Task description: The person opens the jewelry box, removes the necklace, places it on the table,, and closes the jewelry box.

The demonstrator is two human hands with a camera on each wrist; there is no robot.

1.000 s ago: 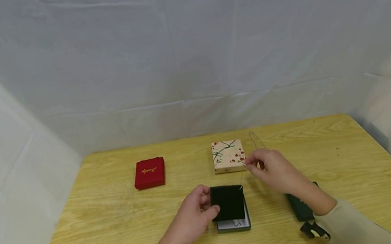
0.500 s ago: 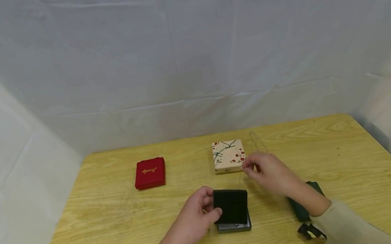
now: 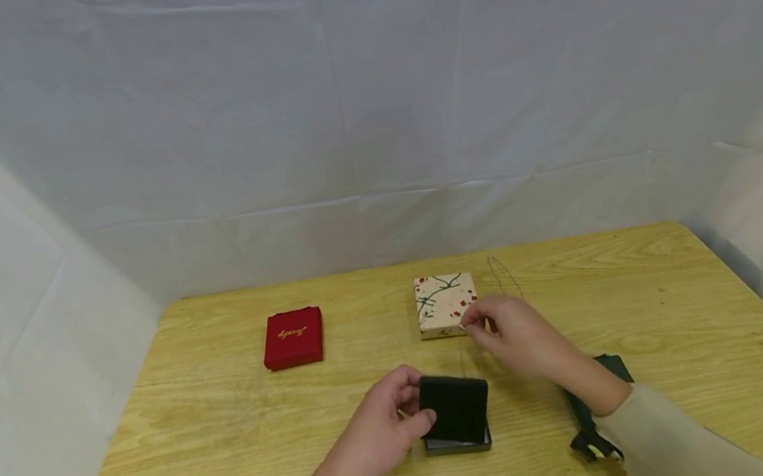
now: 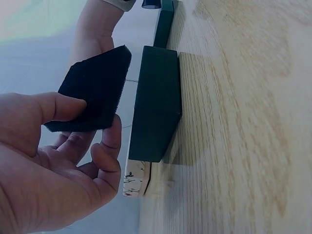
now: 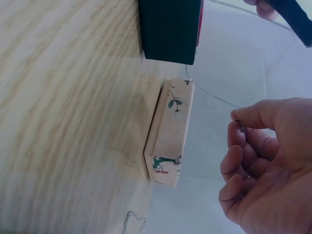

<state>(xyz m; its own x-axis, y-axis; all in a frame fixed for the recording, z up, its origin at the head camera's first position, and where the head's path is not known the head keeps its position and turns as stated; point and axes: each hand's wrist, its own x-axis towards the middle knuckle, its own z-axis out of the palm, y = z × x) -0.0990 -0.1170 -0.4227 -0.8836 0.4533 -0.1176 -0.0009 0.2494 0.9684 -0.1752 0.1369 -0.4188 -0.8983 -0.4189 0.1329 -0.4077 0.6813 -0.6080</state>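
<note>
Taking the lidless dark green box [image 3: 459,448] as the clock's centre, twelve pointing away from the person, the box sits nearest and looks like stiff, light card, best taken by its outer walls. Above it, clear of the rim, hangs a tilted black pad [image 3: 455,408]. The left hand [image 3: 385,422] pinches it from ten o'clock, thumb flat on the face and fingers behind, barely parted beyond the pad's thickness. It looks light, flat and fuzzy-faced, so it should grip without slipping, and the edge is the sensible hold. Just short of three o'clock, a dark green piece [image 3: 615,366] lies partly hidden by the forearm. At one o'clock the right hand [image 3: 513,333] pinches a fine chain [image 5: 217,99] at its end, thumb and forefinger meeting. It is probably almost weightless, limp, slippery and easily kinked, so the clasp end suits a fingertip hold; where it meets the pad I cannot tell. Farther off, a floral box [image 3: 445,302] stands at twelve, a red box [image 3: 293,337] between ten and eleven, and another chain [image 3: 506,277] at one.
</note>
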